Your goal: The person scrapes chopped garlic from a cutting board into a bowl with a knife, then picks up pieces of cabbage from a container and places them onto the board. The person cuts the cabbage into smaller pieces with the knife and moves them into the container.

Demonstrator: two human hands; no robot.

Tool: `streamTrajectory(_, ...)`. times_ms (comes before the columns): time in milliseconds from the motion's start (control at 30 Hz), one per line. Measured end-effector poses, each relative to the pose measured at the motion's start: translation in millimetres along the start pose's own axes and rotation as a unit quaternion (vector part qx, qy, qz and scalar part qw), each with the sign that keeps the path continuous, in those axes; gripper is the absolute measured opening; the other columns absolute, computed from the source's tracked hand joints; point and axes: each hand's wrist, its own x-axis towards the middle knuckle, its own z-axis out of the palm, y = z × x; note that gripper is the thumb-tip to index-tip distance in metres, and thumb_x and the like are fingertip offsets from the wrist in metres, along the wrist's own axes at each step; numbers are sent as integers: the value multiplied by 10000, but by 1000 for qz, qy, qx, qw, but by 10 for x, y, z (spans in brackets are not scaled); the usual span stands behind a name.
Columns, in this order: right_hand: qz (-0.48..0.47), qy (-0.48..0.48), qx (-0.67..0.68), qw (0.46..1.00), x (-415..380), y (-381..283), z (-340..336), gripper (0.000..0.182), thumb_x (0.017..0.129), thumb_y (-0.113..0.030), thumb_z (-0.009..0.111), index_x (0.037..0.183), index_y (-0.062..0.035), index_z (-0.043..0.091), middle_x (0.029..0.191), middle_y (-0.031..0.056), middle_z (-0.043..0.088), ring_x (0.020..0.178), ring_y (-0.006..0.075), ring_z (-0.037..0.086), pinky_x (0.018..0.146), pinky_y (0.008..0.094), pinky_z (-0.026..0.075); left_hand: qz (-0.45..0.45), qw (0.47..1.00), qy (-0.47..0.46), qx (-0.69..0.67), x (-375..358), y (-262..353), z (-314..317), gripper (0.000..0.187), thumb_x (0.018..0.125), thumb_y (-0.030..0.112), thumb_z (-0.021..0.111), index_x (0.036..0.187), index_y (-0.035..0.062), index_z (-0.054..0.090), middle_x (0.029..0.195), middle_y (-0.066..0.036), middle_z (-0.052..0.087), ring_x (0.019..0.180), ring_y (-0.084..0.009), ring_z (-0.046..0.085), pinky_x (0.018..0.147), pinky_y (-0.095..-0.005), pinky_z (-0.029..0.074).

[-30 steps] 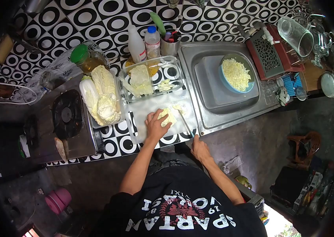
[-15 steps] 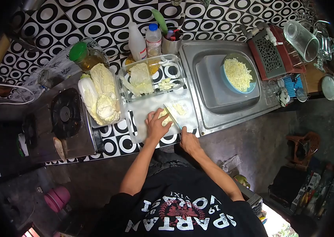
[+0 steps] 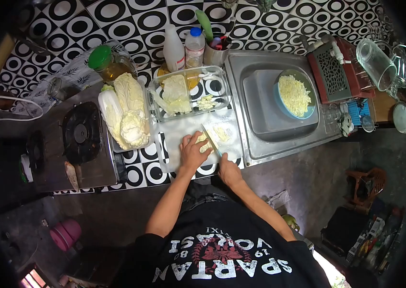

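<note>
A translucent white cutting board (image 3: 173, 139) lies on the patterned counter. On it, my left hand (image 3: 193, 151) presses a pile of pale cabbage (image 3: 203, 139) under bent fingers. My right hand (image 3: 230, 171) is closed round the handle of a knife (image 3: 210, 138), whose blade stands along the right side of that pile, close to my left fingertips. Chopped cabbage bits (image 3: 221, 134) lie to the right of the blade. Just behind the board is a clear divided container (image 3: 154, 96), with a cabbage leaf (image 3: 174, 93) on its left side and small white pieces (image 3: 207, 102) on its right.
Whole cabbages (image 3: 128, 110) fill a tray at left, beside the stove (image 3: 92, 165). Right of the board, a bowl of chopped cabbage (image 3: 294, 96) stands in the metal sink (image 3: 256, 137). Bottles (image 3: 195, 48) and a utensil cup (image 3: 216, 55) line the back wall.
The view has shifted slightly, so the counter things appear a little to the right. Both hands keep nearly the same place at the board, the knife still beside the cabbage pile.
</note>
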Motion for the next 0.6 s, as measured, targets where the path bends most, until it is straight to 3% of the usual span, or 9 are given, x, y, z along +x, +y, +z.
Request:
streamTrajectory(167,11,-1,4,1000,5,27,-32,406,754,-113,616,1017,26,340,809,305,603,807,461,597,717,514,483,19,1000,4,2,-19,-8,-16,346,666,325,723,969,160,706,1215,35,500,1106,-288,378,901,-399,332)
streamTrajectory(333,-15,22,19,999,94,31,-71,381,755,-110,602,999,39,350,808,321,595,798,475,589,715,517,477,24,999,-33,-15,-13,3,-117,368,698,308,695,1026,142,681,1248,1,490,1119,-269,392,925,-406,324)
streamTrajectory(433,-24,7,26,999,35,-36,-80,371,752,-104,599,988,42,352,798,326,592,788,475,590,709,516,477,60,991,35,-115,-29,-150,-14,385,682,293,707,1026,122,676,1219,-36,504,1114,-279,396,934,-410,317)
streamTrajectory(500,-25,-5,29,999,-11,-114,-96,368,748,-99,600,983,41,353,792,326,592,784,471,592,704,515,480,50,997,60,0,-64,-95,-73,403,654,281,726,1017,112,677,1188,-60,516,1114,-287,394,942,-411,304)
streamTrajectory(600,-13,-9,17,1000,-19,-180,-102,358,742,-91,603,971,31,357,779,317,597,778,462,598,692,508,485,26,999,44,9,-59,-62,-101,402,634,279,737,998,116,685,1162,-50,513,1120,-286,384,963,-421,266)
